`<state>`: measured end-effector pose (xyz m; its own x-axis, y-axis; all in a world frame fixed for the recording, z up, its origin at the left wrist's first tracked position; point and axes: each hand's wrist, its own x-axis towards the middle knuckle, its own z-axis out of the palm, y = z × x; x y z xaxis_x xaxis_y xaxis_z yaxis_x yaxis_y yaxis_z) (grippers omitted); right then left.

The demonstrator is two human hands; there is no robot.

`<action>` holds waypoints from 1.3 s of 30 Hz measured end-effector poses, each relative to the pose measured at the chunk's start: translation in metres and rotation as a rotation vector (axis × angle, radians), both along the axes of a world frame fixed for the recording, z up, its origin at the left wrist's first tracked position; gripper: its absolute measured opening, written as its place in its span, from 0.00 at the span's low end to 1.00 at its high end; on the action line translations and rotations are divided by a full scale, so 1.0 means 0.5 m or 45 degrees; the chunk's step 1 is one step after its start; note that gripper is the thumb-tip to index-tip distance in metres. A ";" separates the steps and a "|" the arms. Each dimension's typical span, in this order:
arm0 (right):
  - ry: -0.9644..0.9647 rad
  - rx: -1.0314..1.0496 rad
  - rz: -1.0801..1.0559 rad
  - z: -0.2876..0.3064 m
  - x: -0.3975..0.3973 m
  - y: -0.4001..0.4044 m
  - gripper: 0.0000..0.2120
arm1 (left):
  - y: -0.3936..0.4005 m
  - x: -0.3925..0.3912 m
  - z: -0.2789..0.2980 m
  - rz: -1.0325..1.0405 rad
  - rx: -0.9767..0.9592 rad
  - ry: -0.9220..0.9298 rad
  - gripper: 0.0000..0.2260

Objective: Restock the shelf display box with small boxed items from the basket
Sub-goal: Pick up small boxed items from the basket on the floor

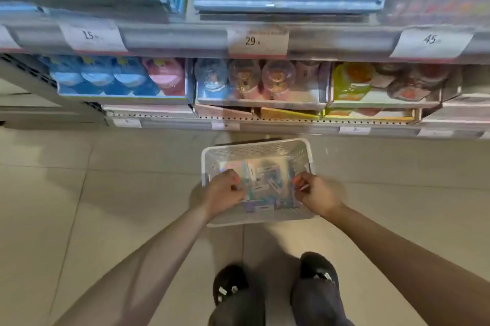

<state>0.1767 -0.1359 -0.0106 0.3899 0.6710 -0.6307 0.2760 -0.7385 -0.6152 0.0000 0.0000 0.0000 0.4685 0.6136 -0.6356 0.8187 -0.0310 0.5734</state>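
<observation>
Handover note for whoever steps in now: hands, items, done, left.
Left hand: over the basket's left edge, fingers curled; what it holds is unclear.
Right hand: over the right edge, fingers curled, something small and light at the fingertips, too blurred to name.
Basket: on the floor below the shelf, small boxes inside.
Done: cannot tell.
Left: move the boxes to the display box; which one on the shelf is unclear.
</observation>
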 end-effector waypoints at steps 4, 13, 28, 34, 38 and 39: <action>-0.139 -0.127 0.157 -0.156 0.004 0.060 0.13 | 0.020 0.037 -0.157 -0.172 -0.061 0.148 0.09; -0.522 -0.325 0.356 -0.424 -0.018 0.129 0.26 | 0.031 0.107 -0.429 0.050 0.073 0.190 0.21; -0.622 -0.440 0.319 -0.479 -0.053 0.143 0.21 | 0.011 0.152 -0.498 -0.488 0.499 0.582 0.32; -0.613 -0.614 0.303 -0.487 -0.058 0.136 0.23 | 0.015 0.131 -0.510 -0.690 0.555 0.584 0.24; -0.662 -0.674 0.483 -0.478 -0.058 0.131 0.25 | 0.024 0.110 -0.496 -0.863 0.534 0.451 0.23; -0.657 -0.661 0.521 -0.474 -0.060 0.129 0.27 | 0.024 0.108 -0.490 -0.901 0.499 0.412 0.21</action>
